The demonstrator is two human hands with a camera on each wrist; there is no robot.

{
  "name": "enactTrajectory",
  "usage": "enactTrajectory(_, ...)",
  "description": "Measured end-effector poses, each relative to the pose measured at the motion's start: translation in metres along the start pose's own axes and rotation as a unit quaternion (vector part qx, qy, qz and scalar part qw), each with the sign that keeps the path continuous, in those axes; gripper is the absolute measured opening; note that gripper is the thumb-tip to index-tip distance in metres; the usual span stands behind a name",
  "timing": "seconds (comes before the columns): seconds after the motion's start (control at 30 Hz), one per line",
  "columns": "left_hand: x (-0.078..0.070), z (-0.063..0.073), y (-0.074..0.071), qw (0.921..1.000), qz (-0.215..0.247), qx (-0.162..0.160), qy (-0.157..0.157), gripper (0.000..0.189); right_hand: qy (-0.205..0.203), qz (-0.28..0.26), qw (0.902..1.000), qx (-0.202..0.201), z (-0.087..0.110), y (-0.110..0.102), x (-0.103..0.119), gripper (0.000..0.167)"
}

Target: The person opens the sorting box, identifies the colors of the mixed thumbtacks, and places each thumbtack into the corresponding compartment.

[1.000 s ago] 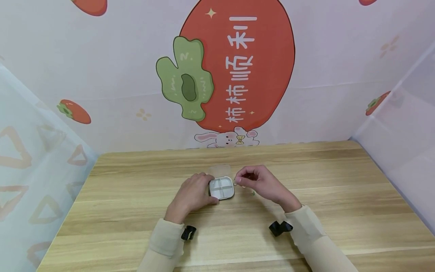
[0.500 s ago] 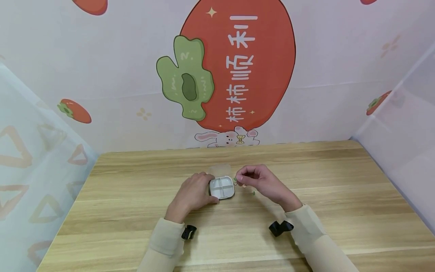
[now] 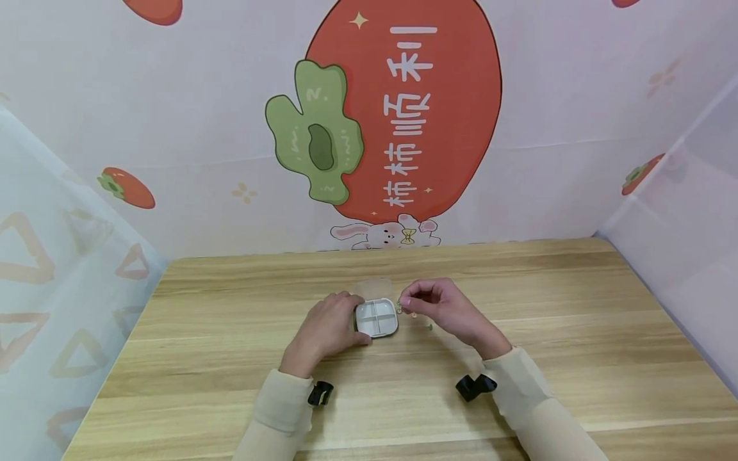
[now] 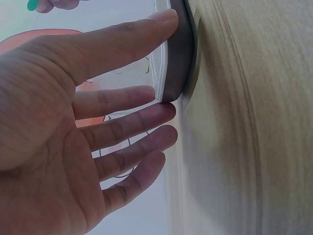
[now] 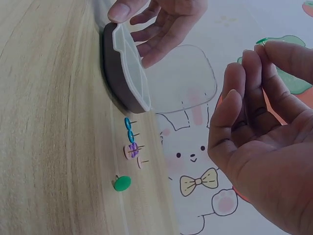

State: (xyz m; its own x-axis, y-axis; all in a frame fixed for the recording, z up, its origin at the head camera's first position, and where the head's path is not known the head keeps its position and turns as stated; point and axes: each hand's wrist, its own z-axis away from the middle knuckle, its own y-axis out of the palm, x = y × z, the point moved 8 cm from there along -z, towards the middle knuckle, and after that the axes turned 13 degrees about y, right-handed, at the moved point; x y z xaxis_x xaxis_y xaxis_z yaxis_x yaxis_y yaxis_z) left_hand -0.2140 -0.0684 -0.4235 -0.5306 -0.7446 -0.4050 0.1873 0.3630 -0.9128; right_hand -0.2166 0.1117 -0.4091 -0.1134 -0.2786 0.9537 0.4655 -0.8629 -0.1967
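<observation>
A small four-compartment pill box (image 3: pixel 377 318) with a white inside and a dark base lies on the table, its clear lid (image 5: pixel 188 73) folded back. My left hand (image 3: pixel 331 326) holds it from the left, thumb at the near edge and index finger at the far one; the other fingers spread loosely. Right of the box, my right hand (image 3: pixel 446 310) pinches a green thumbtack (image 5: pixel 261 41) between thumb and index finger, above the table. Under that hand lie several loose thumbtacks: blue ones (image 5: pixel 130 136), a purple one (image 5: pixel 134 149), pale pink ones (image 5: pixel 140 162) and a green one (image 5: pixel 122 183).
The wooden table (image 3: pixel 219 358) runs back to a white backdrop (image 3: pixel 219 128) printed with a big persimmon and a rabbit. White side sheets (image 3: pixel 52 269) stand at left and right. Each wrist carries a black camera mount (image 3: pixel 476 387).
My right hand has shifted very slightly right beside the box, with the green thumbtack showing at its fingertips. My left hand and the pill box stay in place.
</observation>
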Motion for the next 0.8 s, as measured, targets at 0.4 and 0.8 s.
enactTrajectory(0.4,0.000,0.000,0.000,1.0000,-0.002,0.001,-0.001,0.061,-0.024,0.067,0.9967,-0.040,-0.005,0.005,-0.001,0.014)
enactTrajectory(0.8,0.000,-0.001,0.000,1.0000,-0.003,0.000,0.002,0.061,-0.050,0.200,0.9749,-0.085,-0.006,0.015,-0.002,0.004)
